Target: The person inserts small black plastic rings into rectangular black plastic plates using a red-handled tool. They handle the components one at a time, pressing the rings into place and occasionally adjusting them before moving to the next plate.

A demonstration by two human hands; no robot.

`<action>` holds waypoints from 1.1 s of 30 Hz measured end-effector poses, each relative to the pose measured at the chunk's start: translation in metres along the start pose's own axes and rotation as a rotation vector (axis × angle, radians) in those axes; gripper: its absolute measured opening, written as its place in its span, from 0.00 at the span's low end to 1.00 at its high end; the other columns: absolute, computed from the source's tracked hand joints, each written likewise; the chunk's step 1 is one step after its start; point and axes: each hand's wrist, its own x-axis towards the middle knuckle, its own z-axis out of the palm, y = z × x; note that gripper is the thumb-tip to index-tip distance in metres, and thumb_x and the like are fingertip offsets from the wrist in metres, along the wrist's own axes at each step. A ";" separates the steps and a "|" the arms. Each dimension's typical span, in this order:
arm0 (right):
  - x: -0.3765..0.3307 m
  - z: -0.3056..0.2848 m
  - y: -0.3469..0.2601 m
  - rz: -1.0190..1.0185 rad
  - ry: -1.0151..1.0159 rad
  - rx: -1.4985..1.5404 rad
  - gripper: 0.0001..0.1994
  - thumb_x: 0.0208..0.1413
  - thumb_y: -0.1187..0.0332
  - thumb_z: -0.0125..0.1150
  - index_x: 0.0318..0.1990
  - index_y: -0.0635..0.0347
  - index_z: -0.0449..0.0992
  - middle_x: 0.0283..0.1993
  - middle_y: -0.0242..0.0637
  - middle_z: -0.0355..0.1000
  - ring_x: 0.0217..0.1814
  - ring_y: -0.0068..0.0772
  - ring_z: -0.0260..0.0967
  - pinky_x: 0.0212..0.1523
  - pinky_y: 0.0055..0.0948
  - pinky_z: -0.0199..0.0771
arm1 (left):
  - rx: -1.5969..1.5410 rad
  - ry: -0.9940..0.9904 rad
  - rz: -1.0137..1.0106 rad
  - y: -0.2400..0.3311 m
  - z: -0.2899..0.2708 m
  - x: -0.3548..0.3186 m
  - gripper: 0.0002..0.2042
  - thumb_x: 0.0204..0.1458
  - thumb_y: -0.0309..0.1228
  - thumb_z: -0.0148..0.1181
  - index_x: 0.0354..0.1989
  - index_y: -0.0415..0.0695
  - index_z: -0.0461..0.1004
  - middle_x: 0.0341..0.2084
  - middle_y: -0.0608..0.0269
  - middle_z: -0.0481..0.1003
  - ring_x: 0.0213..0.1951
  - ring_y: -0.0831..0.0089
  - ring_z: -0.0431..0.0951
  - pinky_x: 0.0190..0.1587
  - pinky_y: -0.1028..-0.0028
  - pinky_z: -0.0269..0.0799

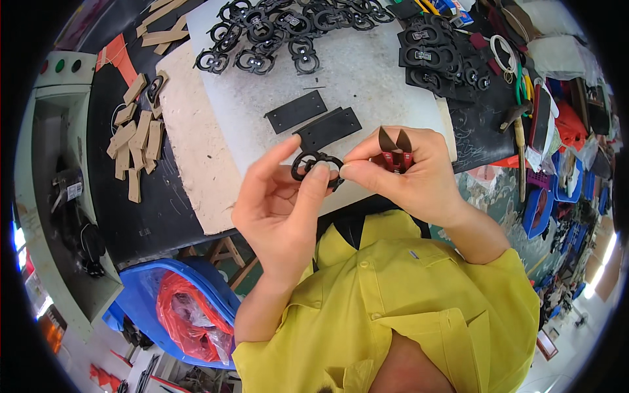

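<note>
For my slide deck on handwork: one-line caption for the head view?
Both hands, left hand and right hand, pinch a black looped ornament; the right also holds red-handled snips above a white board.

White board (380, 72) on the workbench (131, 196) carries black ornaments (275, 33), flat strips (314, 121).

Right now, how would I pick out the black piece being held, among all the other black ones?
Start at the white cutting mat on the bench and come to its near edge. There both hands meet: the black double-loop buckle piece is pinched between them. It alone is off the mat; its lookalikes lie piled at the far edge.
</note>
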 end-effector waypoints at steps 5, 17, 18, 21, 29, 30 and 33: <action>-0.004 0.016 0.001 0.079 0.092 0.014 0.04 0.42 0.77 0.63 0.29 0.63 0.77 0.24 0.29 0.70 0.20 0.12 0.59 0.19 0.16 0.58 | 0.134 0.118 0.277 -0.020 0.002 -0.009 0.14 0.46 0.16 0.58 0.44 0.33 0.70 0.26 0.59 0.74 0.25 0.78 0.75 0.28 0.80 0.76; -0.012 0.011 0.025 -0.885 0.077 -0.604 0.19 0.31 0.78 0.62 0.38 0.70 0.73 0.30 0.38 0.71 0.21 0.27 0.68 0.17 0.20 0.68 | 0.218 0.141 0.188 -0.019 -0.003 -0.020 0.14 0.46 0.16 0.58 0.43 0.31 0.71 0.24 0.59 0.74 0.26 0.77 0.76 0.31 0.78 0.76; -0.013 0.009 0.025 -0.865 0.052 -0.592 0.19 0.32 0.77 0.62 0.39 0.70 0.73 0.30 0.39 0.71 0.21 0.26 0.67 0.17 0.20 0.68 | 0.213 0.150 0.164 -0.017 -0.002 -0.020 0.13 0.46 0.16 0.58 0.43 0.31 0.71 0.25 0.59 0.74 0.26 0.78 0.76 0.31 0.79 0.74; -0.004 0.004 0.016 -0.983 0.013 -0.792 0.19 0.34 0.77 0.60 0.41 0.66 0.75 0.33 0.39 0.71 0.20 0.24 0.67 0.17 0.18 0.68 | 0.100 0.167 0.061 -0.014 -0.005 -0.018 0.14 0.44 0.16 0.60 0.42 0.31 0.72 0.26 0.56 0.77 0.29 0.78 0.77 0.34 0.82 0.72; 0.007 -0.016 0.019 -0.731 0.213 -0.458 0.13 0.44 0.80 0.61 0.40 0.63 0.76 0.36 0.39 0.72 0.27 0.24 0.68 0.22 0.19 0.67 | 0.844 -0.214 0.684 -0.010 -0.038 0.057 0.12 0.39 0.17 0.62 0.36 0.38 0.76 0.28 0.58 0.77 0.30 0.68 0.76 0.34 0.74 0.71; 0.007 -0.018 0.017 -0.663 0.197 -0.362 0.12 0.44 0.81 0.61 0.39 0.63 0.76 0.35 0.39 0.72 0.27 0.23 0.68 0.22 0.18 0.67 | 0.932 -0.250 0.752 -0.012 -0.044 0.066 0.13 0.39 0.17 0.62 0.36 0.39 0.76 0.29 0.58 0.77 0.29 0.68 0.76 0.33 0.75 0.71; 0.002 -0.018 0.007 -0.384 0.149 -0.201 0.08 0.47 0.80 0.61 0.36 0.62 0.77 0.33 0.35 0.72 0.28 0.20 0.68 0.24 0.18 0.65 | 1.114 -0.295 0.898 -0.008 -0.047 0.073 0.12 0.41 0.16 0.60 0.37 0.37 0.75 0.29 0.57 0.76 0.28 0.67 0.76 0.31 0.75 0.71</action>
